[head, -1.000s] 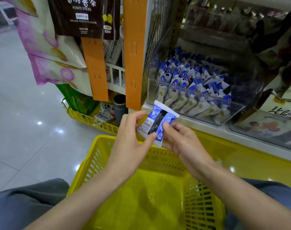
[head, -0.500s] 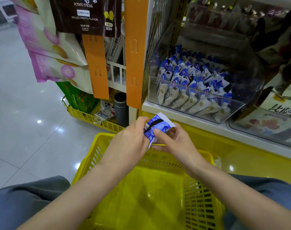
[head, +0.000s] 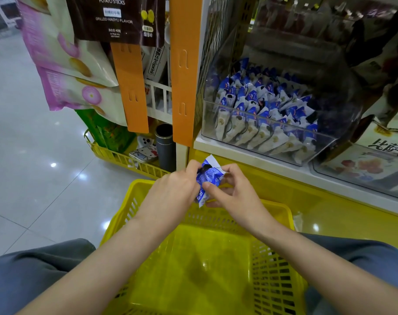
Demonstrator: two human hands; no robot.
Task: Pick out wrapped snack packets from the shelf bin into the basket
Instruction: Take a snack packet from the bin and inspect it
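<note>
A blue-and-white snack packet point(head: 209, 178) is pinched between the left hand point(head: 170, 196) and right hand point(head: 235, 194) above the yellow basket point(head: 282, 269), apparently still empty; many packets remain in the shelf bin point(head: 216, 130).

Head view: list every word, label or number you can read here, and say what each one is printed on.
"POTATO STICKS": dark hanging bag.
"GRILLED WAGYU FLAVOR": same bag, lower.
Fine print there: too small.
Chinese characters on white packet and right-hand box: cannot read reliably.
Blue packet pinched by left hand and right hand: crumpled, unreadable.
Packets in clear bin: too small.
</note>
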